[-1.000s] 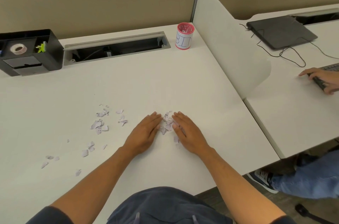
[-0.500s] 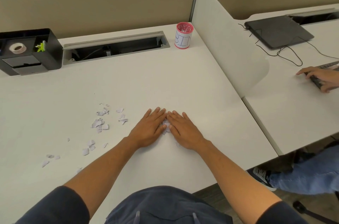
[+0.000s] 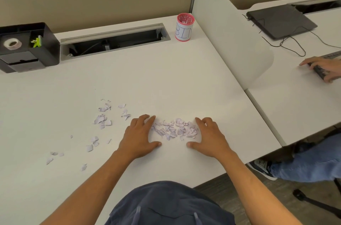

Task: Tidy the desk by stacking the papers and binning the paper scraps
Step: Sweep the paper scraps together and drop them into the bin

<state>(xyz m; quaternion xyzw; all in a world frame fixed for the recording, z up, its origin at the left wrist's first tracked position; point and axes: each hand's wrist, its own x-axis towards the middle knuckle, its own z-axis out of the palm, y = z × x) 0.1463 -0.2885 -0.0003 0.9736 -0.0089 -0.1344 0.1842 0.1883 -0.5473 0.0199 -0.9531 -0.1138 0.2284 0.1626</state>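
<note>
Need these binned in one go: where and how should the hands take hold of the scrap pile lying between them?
Scoop the scrap pile from both flanks: left hand and right hand already bracket it. The scraps lie loose, flat and thinly spread, so a pinch from above would probably leave most behind; sliding the fingers inward along the desk should bunch them for cupping.

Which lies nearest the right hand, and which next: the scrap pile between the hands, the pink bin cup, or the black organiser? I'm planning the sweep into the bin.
From the right hand, in the head view:
1. Scrap pile, beside its fingers, to their left.
2. Pink bin cup, at the desk's back edge.
3. Black organiser, far back left corner.
</note>
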